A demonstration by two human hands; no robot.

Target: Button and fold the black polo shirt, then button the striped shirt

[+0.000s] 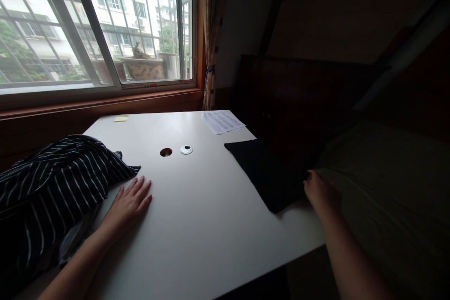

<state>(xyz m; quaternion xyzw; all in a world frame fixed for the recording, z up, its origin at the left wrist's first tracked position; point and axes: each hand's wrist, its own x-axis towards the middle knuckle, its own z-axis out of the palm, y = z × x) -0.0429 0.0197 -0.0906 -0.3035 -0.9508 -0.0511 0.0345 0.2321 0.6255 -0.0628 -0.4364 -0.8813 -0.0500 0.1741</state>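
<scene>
My left hand [131,200] lies flat on the white table [197,225], fingers spread and holding nothing. Just beyond it, a heap of dark cloth with thin white stripes [70,173] covers the table's left side. At the right side, my right hand [320,192] has its fingers curled closed on the edge of a black cloth [263,173]. This cloth spreads over the table's right part, one corner pointing toward me. Its far right portion merges with the dark background, so its full outline is hidden.
Printed paper sheets [223,122] lie at the far right corner, and a yellow sticky note [121,118] at the far left. Mid-table are a round hole [166,152] and a small silver disc [186,150]. Behind stands a barred window [140,23]; a curtain [211,37] hangs beside it.
</scene>
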